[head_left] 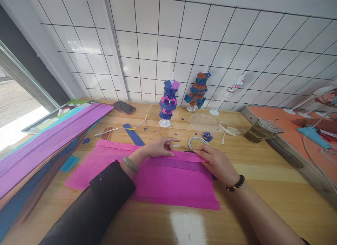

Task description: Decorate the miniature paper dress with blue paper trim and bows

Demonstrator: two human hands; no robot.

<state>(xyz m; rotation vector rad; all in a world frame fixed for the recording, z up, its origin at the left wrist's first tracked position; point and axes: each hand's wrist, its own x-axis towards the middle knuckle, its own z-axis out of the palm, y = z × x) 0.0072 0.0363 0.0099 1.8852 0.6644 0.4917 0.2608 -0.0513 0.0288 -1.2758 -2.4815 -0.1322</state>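
A sheet of magenta crepe paper point(173, 183) lies flat on the wooden table point(263, 167), with its far edge folded over into a narrow strip. My left hand point(159, 147) presses on that folded edge near its middle, fingers flat. My right hand point(217, 162) pinches the right end of the fold. A paler pink sheet point(89, 164) sticks out from under the magenta one at the left. A roll of white tape point(197, 142) lies just beyond my fingers.
Long rolls of purple, blue and brown crepe paper point(44, 143) lie at the left. Two small dress forms in paper outfits point(168, 101) point(198, 92) stand by the tiled wall. A phone point(124, 107), a cable, a clear lid point(204, 123) and a plastic cup point(260, 129) sit further back.
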